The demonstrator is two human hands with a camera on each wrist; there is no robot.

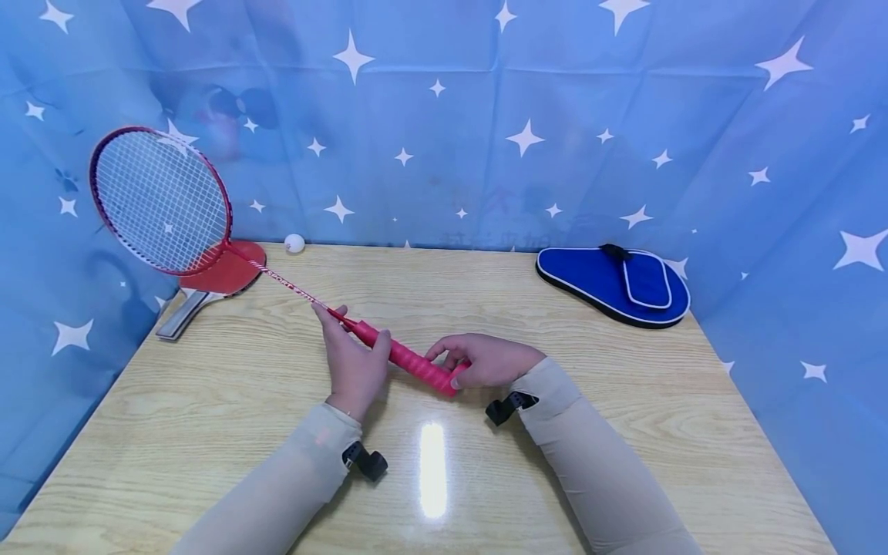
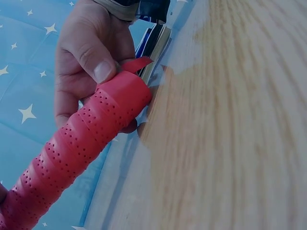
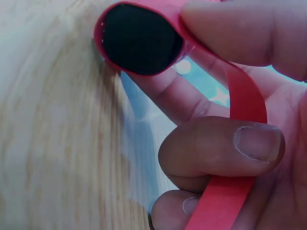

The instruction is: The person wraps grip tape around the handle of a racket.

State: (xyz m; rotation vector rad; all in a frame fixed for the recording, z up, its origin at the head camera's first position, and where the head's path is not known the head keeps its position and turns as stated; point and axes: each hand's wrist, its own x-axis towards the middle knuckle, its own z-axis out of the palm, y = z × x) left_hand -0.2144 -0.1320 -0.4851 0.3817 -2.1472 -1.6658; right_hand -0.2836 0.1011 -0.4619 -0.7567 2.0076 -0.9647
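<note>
A badminton racket (image 1: 291, 287) slants across the table, its strung head (image 1: 163, 202) raised at the left. My left hand (image 1: 357, 368) holds it where the shaft meets the handle, thumb on the red grip. Red perforated grip tape (image 2: 72, 143) is wound in overlapping turns along the handle. At the butt end, my right hand (image 1: 489, 360) holds the loose strip (image 3: 247, 98) of this tape under curled fingers, its thumb and forefinger at the handle's edge. The dark end of the handle (image 3: 141, 40) shows inside the tape's rim in the right wrist view.
A red table tennis bat (image 1: 218, 277) lies at the back left, partly behind the racket head, with another handle beneath it. Near them sits a white ball (image 1: 294, 243). A blue bat case (image 1: 590, 279) lies at the back right. A starry blue curtain (image 1: 444, 139) borders the table (image 1: 624, 432).
</note>
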